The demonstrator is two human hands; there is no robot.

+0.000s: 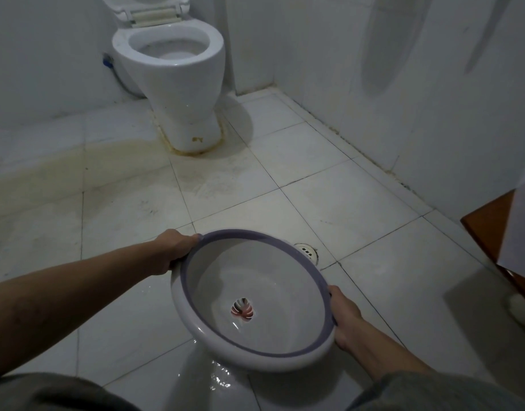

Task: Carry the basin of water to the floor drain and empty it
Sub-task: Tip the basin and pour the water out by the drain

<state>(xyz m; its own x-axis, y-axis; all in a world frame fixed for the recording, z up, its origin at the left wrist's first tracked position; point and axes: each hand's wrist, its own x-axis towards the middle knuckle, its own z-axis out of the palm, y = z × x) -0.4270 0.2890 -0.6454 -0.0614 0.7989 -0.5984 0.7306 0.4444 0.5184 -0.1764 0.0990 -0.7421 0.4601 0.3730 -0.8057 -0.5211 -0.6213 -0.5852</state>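
The left hand (173, 249) is closed over the far-left rim of the basin (196, 318). The basin is round, white, with a purple rim band and a striped leaf motif at its bottom. It is held above the tiled floor (359, 203), tilted, mouth facing up toward the camera, near edge lowest. The right hand (344, 317) is closed on the right rim. The floor drain (307, 251) lies just beyond the far rim

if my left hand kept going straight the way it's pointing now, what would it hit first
Probably the bare floor tiles beyond the basin, toward the toilet base. The left hand points up-frame; depth is unclear.
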